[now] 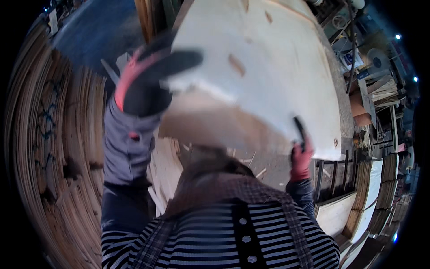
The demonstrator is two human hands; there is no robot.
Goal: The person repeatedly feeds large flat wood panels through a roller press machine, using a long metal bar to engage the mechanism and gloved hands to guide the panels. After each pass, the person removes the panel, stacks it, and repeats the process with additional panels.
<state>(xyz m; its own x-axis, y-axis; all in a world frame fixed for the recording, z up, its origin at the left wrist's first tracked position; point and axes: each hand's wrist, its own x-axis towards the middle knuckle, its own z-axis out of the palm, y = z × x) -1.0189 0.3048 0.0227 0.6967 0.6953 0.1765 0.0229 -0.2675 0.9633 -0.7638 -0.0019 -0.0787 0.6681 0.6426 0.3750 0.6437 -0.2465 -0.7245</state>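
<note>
A broad pale sheet of wood veneer point(268, 71) lies before me, with several brown knots or patches on it. Its near edge is raised and wavy, and a brown surface point(215, 119) shows in shadow below. My left hand point(150, 80), in a black and pink glove, is at the sheet's near left corner. It is smeared by motion, but its fingers look spread, one reaching right over the sheet. My right hand point(302, 154), gloved alike, is at the near right edge, one finger lying on top and the hand closed round the edge; its thumb is hidden.
Tall stacks of thin wood sheets point(80, 148) stand close on my left. At the right are more sheet stacks point(360, 188) and dark metal bars point(333, 172). Wood scraps point(262, 172) litter the floor. Machinery and a round grey disc point(378, 58) stand at the far right.
</note>
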